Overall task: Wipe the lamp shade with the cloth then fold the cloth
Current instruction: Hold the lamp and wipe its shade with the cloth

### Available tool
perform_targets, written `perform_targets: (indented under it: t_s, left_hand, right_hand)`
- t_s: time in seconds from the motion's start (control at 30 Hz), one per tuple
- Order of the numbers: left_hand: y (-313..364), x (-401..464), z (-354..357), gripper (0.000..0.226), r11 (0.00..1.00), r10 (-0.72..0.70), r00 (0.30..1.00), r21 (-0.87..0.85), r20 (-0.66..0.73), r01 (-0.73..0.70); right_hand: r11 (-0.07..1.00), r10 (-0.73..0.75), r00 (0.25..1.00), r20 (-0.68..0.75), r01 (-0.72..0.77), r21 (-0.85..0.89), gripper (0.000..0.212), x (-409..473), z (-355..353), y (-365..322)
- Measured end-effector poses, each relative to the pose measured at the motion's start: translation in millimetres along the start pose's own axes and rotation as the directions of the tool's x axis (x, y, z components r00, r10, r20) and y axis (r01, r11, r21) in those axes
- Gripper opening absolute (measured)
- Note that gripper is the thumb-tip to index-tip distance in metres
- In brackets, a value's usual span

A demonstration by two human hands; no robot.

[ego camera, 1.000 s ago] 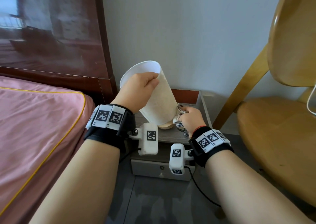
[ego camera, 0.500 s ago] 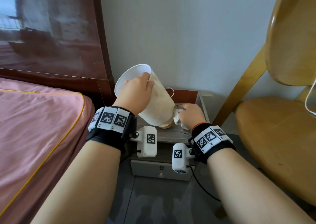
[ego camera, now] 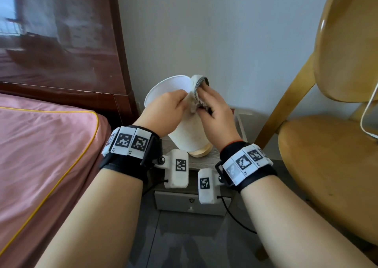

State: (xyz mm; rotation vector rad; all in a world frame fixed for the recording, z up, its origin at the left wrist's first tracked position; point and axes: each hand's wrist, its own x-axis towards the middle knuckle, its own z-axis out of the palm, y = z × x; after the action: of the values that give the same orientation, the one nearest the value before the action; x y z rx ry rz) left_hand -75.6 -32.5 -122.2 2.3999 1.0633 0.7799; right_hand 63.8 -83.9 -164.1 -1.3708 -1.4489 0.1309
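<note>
Up at the rim of the lamp shade [ego camera: 185, 124], the right hand [ego camera: 214, 114] presses the cloth [ego camera: 197, 92] against the shade's upper side, fingers curled round the bunched fabric. The left hand [ego camera: 163, 112] grips the rim, fingers hooked over it, keeping the shade tipped. Its wooden base [ego camera: 200, 152] sits near the counter [ego camera: 202, 161] edge; a hard rub could slide or topple it, I'd judge.
</note>
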Motion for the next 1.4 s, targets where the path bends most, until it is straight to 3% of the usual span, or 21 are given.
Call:
perform_targets:
  t_s: [0.13, 0.27, 0.4, 0.5, 0.67, 0.83, 0.9, 1.0, 1.13, 1.23, 1.3, 1.4]
  left_hand:
    - [-9.3, -2.3, -9.5, 0.022, 0.998, -0.047, 0.999, -0.036, -0.022, 0.046]
    - [-10.5, -4.1, -10.6, 0.023, 0.996, -0.069, 0.997, -0.049, -0.031, 0.068]
    - [-8.3, -3.4, -9.0, 0.023, 0.998, -0.055, 0.998, -0.045, -0.010, 0.054]
    - [-8.5, -3.1, -9.8, 0.024, 0.995, -0.072, 0.997, -0.065, 0.024, 0.073]
    - [-10.9, -2.8, -11.8, 0.020, 0.982, -0.119, 0.993, -0.144, 0.019, 0.121]
    - [-8.9, -3.9, -8.0, 0.019, 0.978, -0.088, 0.996, -0.193, -0.015, 0.084]
    - [-7.8, -3.3, -5.8, 0.020, 0.977, -0.072, 0.997, -0.201, -0.020, 0.067]
    - [-6.6, -3.1, -4.1, 0.021, 0.974, -0.053, 0.998, -0.221, -0.031, 0.045]
    - [-11.6, -3.6, -6.0, 0.026, 0.962, -0.086, 0.993, -0.265, -0.085, 0.061]
    - [-13.0, -5.8, -6.6, 0.024, 0.947, -0.101, 0.991, -0.313, -0.085, 0.070]
    - [-11.4, -5.2, -3.8, 0.019, 0.945, -0.108, 0.992, -0.315, -0.062, 0.083]
    - [-12.1, -0.4, 2.3, 0.015, 0.965, -0.125, 0.990, -0.240, -0.059, 0.107]
  right_hand:
    - [0.989, -0.007, 0.997, 0.075, 0.018, -0.148, 0.050, -16.8, 4.9, 15.5]
    - [0.946, 0.204, 0.965, 0.166, -0.150, -0.288, 0.049, -24.4, 0.4, 34.9]
    - [0.775, 0.447, 0.851, 0.277, -0.213, -0.596, 0.044, -19.2, -12.5, 50.6]
    - [0.741, 0.532, 0.811, 0.243, -0.308, -0.597, 0.051, -23.1, -16.1, 53.7]
    - [0.870, 0.382, 0.922, 0.052, -0.340, -0.356, 0.048, -8.3, -12.4, 36.2]
    - [0.970, 0.083, 0.988, -0.132, -0.110, -0.215, 0.048, 13.8, -17.2, -2.8]
    - [0.985, 0.004, 0.989, -0.148, -0.030, -0.171, 0.052, 17.5, -16.6, -15.4]
    - [0.982, -0.022, 0.999, -0.043, 0.013, -0.190, 0.058, 16.6, -11.4, -20.4]
    - [0.962, 0.146, 0.987, 0.073, -0.124, -0.242, 0.051, 1.8, -4.6, 2.3]
    - [0.874, 0.356, 0.918, 0.173, -0.262, -0.408, 0.048, -13.0, -2.9, 32.5]
    - [0.793, 0.438, 0.877, 0.197, -0.274, -0.544, 0.047, -18.8, -3.9, 47.4]
    - [0.747, 0.493, 0.846, 0.203, -0.292, -0.597, 0.045, -18.2, -5.7, 54.4]
